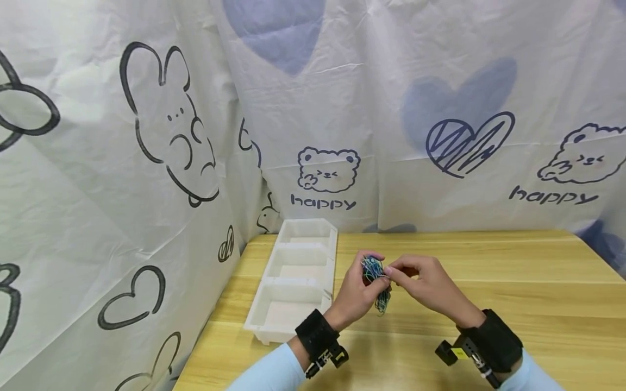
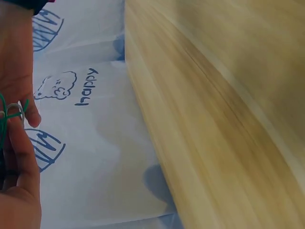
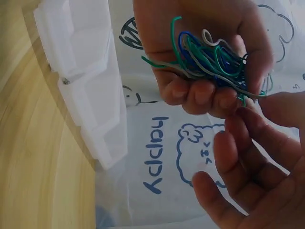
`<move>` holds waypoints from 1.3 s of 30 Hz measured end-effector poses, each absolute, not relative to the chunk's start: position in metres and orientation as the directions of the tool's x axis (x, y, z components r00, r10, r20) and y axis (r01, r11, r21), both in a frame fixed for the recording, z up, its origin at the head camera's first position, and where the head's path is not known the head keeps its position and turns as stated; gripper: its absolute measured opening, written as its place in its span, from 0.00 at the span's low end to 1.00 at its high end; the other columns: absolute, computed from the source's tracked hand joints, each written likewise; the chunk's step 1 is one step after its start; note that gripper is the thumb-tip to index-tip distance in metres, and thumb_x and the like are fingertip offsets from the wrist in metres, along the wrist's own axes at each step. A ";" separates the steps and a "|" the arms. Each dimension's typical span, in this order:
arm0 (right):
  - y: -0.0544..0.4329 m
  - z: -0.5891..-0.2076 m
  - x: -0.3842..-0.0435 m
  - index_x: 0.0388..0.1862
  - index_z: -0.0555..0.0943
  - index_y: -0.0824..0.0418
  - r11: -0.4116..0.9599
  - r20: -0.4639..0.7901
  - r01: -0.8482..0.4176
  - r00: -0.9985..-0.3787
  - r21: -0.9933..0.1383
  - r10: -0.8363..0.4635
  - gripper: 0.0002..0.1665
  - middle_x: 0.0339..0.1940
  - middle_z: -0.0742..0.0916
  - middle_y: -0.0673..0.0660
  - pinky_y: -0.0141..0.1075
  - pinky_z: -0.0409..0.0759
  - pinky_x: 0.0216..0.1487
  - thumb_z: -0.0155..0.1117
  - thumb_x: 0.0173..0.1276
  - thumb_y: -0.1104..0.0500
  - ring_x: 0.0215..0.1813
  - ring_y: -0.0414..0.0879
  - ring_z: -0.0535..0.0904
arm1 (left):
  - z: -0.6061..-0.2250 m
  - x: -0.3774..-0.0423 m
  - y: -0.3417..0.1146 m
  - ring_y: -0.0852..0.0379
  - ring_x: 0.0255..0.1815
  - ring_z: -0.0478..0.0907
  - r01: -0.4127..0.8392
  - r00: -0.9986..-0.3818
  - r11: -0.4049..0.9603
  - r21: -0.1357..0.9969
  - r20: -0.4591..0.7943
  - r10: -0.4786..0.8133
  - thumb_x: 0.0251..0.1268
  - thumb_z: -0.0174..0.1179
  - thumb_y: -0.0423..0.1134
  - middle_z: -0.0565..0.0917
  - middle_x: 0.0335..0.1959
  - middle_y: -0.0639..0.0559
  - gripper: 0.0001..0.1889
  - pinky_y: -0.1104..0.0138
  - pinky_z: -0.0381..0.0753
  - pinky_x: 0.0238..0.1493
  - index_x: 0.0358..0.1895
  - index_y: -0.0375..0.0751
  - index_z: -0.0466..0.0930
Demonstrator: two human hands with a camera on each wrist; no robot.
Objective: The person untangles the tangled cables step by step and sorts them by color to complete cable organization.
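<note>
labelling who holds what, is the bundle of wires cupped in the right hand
No, the left hand cups the bundle of wires, while the right hand only pinches at its edge.

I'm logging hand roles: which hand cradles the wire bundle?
The left hand, curled around the wire bundle; the right hand only pinches at its edge.

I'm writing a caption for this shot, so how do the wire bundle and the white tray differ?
The wire bundle mixes green, blue and whitish strands, while the white tray is plain white.
The bundle is a small loose tangle; the tray is larger, with three compartments.
The bundle is held by the left hand while the right hand pinches a strand; the tray stands on the table.
Both show some white.
</note>
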State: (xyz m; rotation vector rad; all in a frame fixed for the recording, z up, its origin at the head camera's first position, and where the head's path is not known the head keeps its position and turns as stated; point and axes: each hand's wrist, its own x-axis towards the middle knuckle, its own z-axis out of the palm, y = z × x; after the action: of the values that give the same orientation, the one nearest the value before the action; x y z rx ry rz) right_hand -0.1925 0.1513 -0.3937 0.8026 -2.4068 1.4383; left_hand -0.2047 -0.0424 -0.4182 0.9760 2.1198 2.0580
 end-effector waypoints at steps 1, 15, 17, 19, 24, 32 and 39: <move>0.151 -0.393 -0.193 0.41 0.88 0.55 0.365 0.436 -0.550 -0.829 -0.751 -0.350 0.07 0.35 0.87 0.45 0.37 0.82 0.38 0.64 0.75 0.59 0.36 0.43 0.83 | -0.418 -0.205 -0.042 0.60 0.36 0.81 0.414 -0.794 -0.063 0.908 0.394 0.464 0.74 0.55 0.32 0.79 0.41 0.45 0.19 0.66 0.84 0.37 0.62 0.35 0.63; 0.149 -0.398 -0.191 0.37 0.84 0.57 0.329 0.393 -0.512 -0.844 -0.793 -0.366 0.07 0.27 0.82 0.52 0.35 0.72 0.26 0.61 0.77 0.60 0.25 0.44 0.76 | -0.415 -0.201 -0.041 0.60 0.25 0.74 0.328 -0.815 -0.037 0.944 0.302 0.495 0.72 0.51 0.34 0.74 0.35 0.50 0.17 0.67 0.78 0.24 0.59 0.34 0.63; 0.150 -0.398 -0.190 0.38 0.83 0.57 0.328 0.417 -0.532 -0.835 -0.781 -0.360 0.08 0.27 0.82 0.51 0.35 0.71 0.24 0.59 0.78 0.62 0.25 0.43 0.76 | -0.415 -0.202 -0.040 0.61 0.23 0.71 0.320 -0.811 -0.056 0.946 0.304 0.500 0.73 0.50 0.34 0.73 0.33 0.50 0.17 0.67 0.76 0.22 0.60 0.34 0.63; 0.150 -0.398 -0.189 0.38 0.83 0.57 0.322 0.427 -0.535 -0.834 -0.781 -0.350 0.07 0.28 0.82 0.49 0.35 0.71 0.24 0.59 0.78 0.63 0.26 0.42 0.76 | -0.414 -0.202 -0.040 0.60 0.21 0.70 0.305 -0.807 -0.075 0.949 0.300 0.510 0.76 0.49 0.35 0.73 0.31 0.50 0.16 0.68 0.74 0.22 0.61 0.36 0.63; 0.152 -0.402 -0.188 0.40 0.83 0.57 0.322 0.468 -0.552 -0.830 -0.769 -0.303 0.06 0.28 0.82 0.49 0.35 0.73 0.27 0.60 0.77 0.63 0.28 0.42 0.77 | -0.412 -0.203 -0.042 0.60 0.20 0.69 0.285 -0.807 -0.095 0.954 0.292 0.514 0.80 0.50 0.40 0.72 0.29 0.49 0.15 0.68 0.72 0.20 0.62 0.39 0.63; 0.184 -0.474 -0.237 0.46 0.85 0.54 0.306 0.581 -0.591 -0.803 -0.746 -0.131 0.06 0.33 0.84 0.52 0.33 0.69 0.30 0.61 0.78 0.57 0.32 0.45 0.79 | -0.411 -0.207 -0.047 0.59 0.19 0.69 0.281 -0.842 -0.112 0.953 0.301 0.448 0.78 0.49 0.37 0.74 0.29 0.50 0.15 0.69 0.71 0.18 0.61 0.41 0.62; 0.166 -0.431 -0.209 0.57 0.84 0.58 0.390 0.661 -0.680 -0.721 -0.621 -0.206 0.15 0.42 0.88 0.55 0.34 0.82 0.36 0.65 0.74 0.60 0.38 0.45 0.85 | -0.413 -0.208 -0.049 0.60 0.18 0.67 0.256 -0.860 -0.108 0.961 0.277 0.429 0.78 0.49 0.36 0.72 0.27 0.51 0.14 0.70 0.69 0.17 0.60 0.39 0.62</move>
State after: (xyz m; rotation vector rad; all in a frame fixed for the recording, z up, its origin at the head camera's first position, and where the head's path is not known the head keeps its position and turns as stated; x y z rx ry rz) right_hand -0.2085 0.1663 -0.4307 0.7588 -2.1680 1.2997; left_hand -0.2077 -0.0494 -0.4135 0.7782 2.0108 2.1110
